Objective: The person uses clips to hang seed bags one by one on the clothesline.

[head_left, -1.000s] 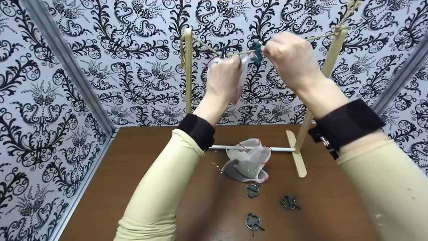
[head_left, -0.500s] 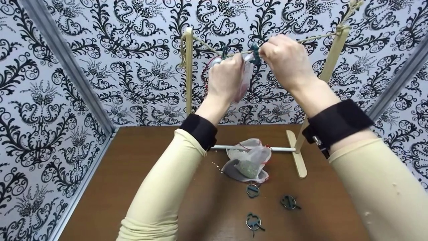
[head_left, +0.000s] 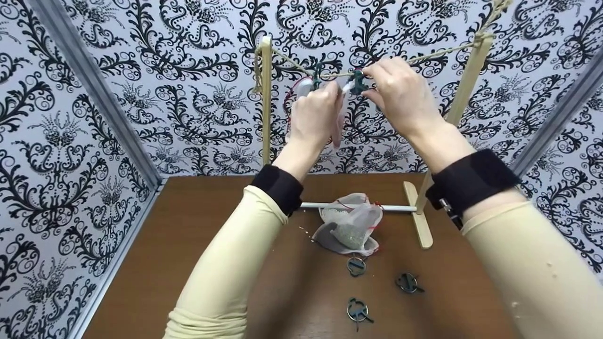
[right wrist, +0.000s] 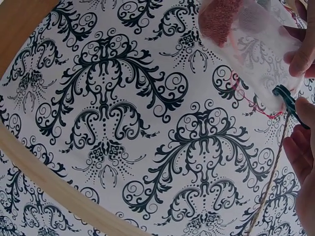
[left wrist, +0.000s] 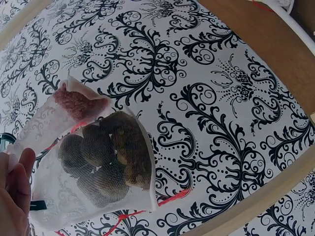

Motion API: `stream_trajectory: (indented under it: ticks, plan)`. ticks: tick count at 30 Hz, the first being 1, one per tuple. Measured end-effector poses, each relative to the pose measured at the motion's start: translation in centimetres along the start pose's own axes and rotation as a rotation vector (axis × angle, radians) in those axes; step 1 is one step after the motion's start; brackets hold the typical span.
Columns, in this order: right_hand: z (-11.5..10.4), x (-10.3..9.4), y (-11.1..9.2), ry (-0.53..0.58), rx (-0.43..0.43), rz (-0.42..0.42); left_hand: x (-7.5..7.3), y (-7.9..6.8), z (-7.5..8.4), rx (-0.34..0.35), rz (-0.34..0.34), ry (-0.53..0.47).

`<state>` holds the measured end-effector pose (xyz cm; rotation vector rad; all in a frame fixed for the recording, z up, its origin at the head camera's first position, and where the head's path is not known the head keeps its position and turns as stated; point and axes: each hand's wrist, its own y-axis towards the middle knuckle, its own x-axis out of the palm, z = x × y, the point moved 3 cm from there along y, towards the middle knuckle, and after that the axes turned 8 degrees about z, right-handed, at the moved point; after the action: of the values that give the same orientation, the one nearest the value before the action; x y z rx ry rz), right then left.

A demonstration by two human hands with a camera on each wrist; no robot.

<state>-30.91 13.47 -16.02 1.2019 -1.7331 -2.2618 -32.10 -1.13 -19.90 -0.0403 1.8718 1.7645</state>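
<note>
My left hand (head_left: 314, 113) pinches the upper part of a white mesh bag (right wrist: 261, 49) with reddish grains in its bottom. At the bag's top corner, my right hand (head_left: 405, 96) holds a dark green clip (right wrist: 285, 101) between thumb and fingers. That clip bites the mesh right at the rope (head_left: 435, 53), which runs between two wooden posts. Beside it hangs another mesh bag (left wrist: 106, 162) with large dark round pieces, under a second green clip (head_left: 317, 75). In the head view my left hand hides most of both bags.
On the brown table (head_left: 202, 245) lie more mesh bags (head_left: 351, 226) with red cords, one with greenish grains. Several loose green ring clips (head_left: 357, 310) lie in front. The stand's wooden post (head_left: 466, 89) rises at right, and a white bar (head_left: 398, 208) crosses low.
My right hand has shifted slightly left and down with the clip, and its thumb now shows apart below the fingers. My left hand stays nearly in place on the bag.
</note>
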Motion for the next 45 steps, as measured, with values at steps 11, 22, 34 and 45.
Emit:
stream_trajectory:
  ticks: [11,22,34,45]
  plan:
    - [0.4,0.7,-1.6,-0.014,-0.017,0.04,-0.2,-1.9,-0.2,0.045,0.044,-0.142]
    - [-1.0,1.2,-4.7,0.008,-0.138,0.178,-0.2,-5.4,0.6,0.104,0.043,-0.23]
    - [-2.9,3.0,-9.5,0.048,-0.175,-0.235,0.8,-11.1,0.1,0.017,-0.151,-0.352]
    - [-4.8,6.3,-20.2,0.167,-0.086,-0.888,2.5,-18.6,0.4,-0.009,-0.724,-0.468]
